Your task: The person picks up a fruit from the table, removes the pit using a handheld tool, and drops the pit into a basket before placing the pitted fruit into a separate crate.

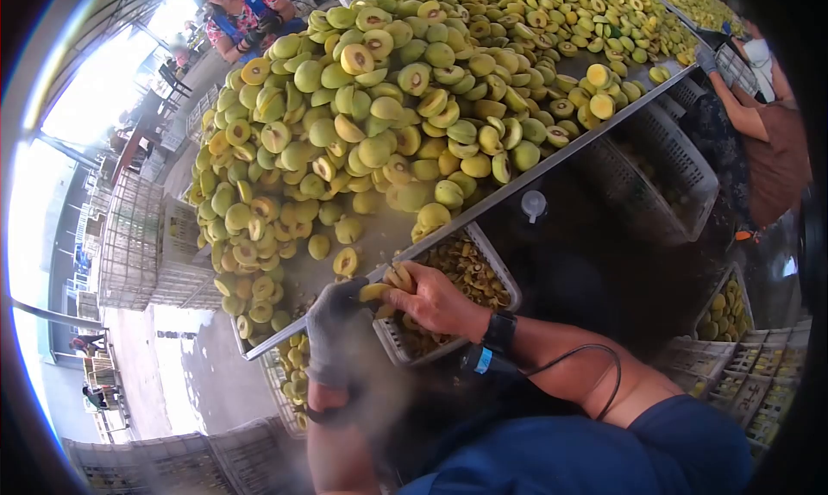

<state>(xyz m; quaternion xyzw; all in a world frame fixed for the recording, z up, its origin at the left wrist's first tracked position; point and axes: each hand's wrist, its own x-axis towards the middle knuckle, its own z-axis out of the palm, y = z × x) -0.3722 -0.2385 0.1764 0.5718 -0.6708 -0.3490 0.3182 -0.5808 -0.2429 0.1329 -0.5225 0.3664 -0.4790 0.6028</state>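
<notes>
A large heap of halved green-yellow fruit [371, 107], many with brown stone hollows showing, covers a metal-edged table [543, 169]. At the near edge of the table my left hand [339, 322], in a grey glove, is closed around one side of a fruit piece [373, 292]. My bare right hand [438, 300] meets it from the right, its fingers pinched on the same piece. The glove hides part of the grip. Under my right hand a white crate [509, 279] holds brown and yellow fruit scraps [466, 271].
Another crate of fruit [293, 366] stands below the table at left. A large pale crate [655, 176] sits under the right side, near a white cup-like object [533, 204]. Co-workers are at far left [246, 21] and right [772, 141]. Stacked crates [129, 236] stand left.
</notes>
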